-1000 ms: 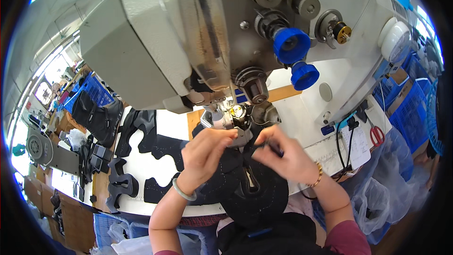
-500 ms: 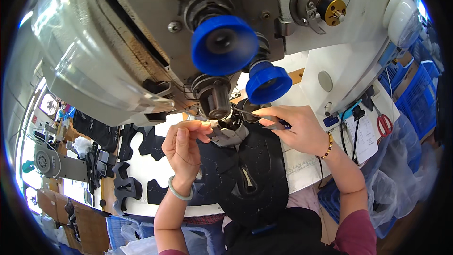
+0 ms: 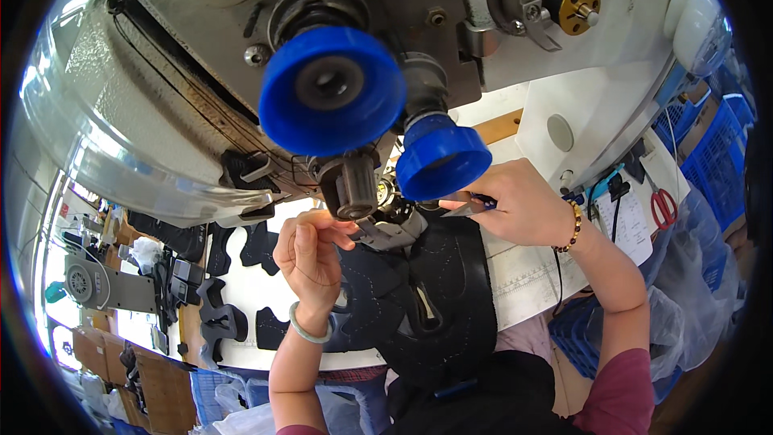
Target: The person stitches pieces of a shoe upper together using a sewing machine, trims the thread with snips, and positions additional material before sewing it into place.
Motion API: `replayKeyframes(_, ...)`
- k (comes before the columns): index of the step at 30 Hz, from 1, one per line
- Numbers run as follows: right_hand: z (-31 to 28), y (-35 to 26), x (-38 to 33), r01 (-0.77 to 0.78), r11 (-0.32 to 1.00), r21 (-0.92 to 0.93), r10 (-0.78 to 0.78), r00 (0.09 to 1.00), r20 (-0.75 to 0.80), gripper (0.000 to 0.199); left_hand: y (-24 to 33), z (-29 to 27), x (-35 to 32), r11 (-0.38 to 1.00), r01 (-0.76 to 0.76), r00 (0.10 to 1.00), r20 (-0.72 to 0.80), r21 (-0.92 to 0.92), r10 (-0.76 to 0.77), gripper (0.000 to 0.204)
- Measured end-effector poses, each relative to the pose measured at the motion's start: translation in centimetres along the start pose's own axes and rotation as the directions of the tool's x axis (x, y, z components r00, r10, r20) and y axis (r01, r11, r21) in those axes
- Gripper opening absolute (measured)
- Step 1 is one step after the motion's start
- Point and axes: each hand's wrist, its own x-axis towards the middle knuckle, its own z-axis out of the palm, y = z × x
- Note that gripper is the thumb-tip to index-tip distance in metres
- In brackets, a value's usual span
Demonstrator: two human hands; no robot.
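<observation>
My left hand (image 3: 308,262) is at the left of the needle area, thumb and fingertips pinched together. What they hold, if anything, is too fine to make out. On the other side, my right hand (image 3: 523,203) grips what look like small thread snips (image 3: 460,209), with a metal blade and a dark blue part. Their far end is hidden behind the lower blue tension knob (image 3: 443,159). Between my hands sits the metal presser and needle assembly (image 3: 390,232) of a sewing machine (image 3: 193,56). Black padded fabric (image 3: 459,290) with pale dotted lines lies under it and toward me.
A larger blue knob (image 3: 334,90) juts out above my hands. Black cut pieces (image 3: 221,318) lie on the white table at left. Red-handled scissors (image 3: 663,208) and a paper sheet (image 3: 626,229) are at right. Blue crates (image 3: 721,157) and clear plastic bags (image 3: 692,306) stand beyond.
My view has shifted closer to the machine, so the knobs look larger and further left. The lower knob now covers the tip of the snips. Both hands keep nearly the same pose.
</observation>
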Motion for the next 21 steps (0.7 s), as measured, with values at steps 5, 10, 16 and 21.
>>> replayKeyframes(5,-0.2,-0.2,0.3,-0.020,1.000,0.024,0.020,0.999,0.035,0.017,0.1,0.1,0.0,1.000,0.003,1.000,-0.007,-0.018,-0.003,0.029)
replayKeyframes(10,-0.6,-0.1,0.6,0.006,0.999,0.052,-0.008,0.999,0.031,0.018,-0.1,0.0,0.1,1.000,-0.006,1.000,-0.001,-0.029,0.006,0.029)
replayKeyframes(16,-1.2,0.1,1.4,0.044,0.999,-0.003,-0.044,0.997,0.058,0.019,0.0,0.0,0.1,0.999,-0.005,1.000,0.007,-0.035,0.005,0.029)
replayKeyframes(21,-1.9,-0.1,1.7,0.100,0.990,-0.101,-0.092,0.993,0.078,0.024,-0.1,-0.1,0.1,0.999,-0.001,1.000,0.018,-0.054,0.002,0.029)
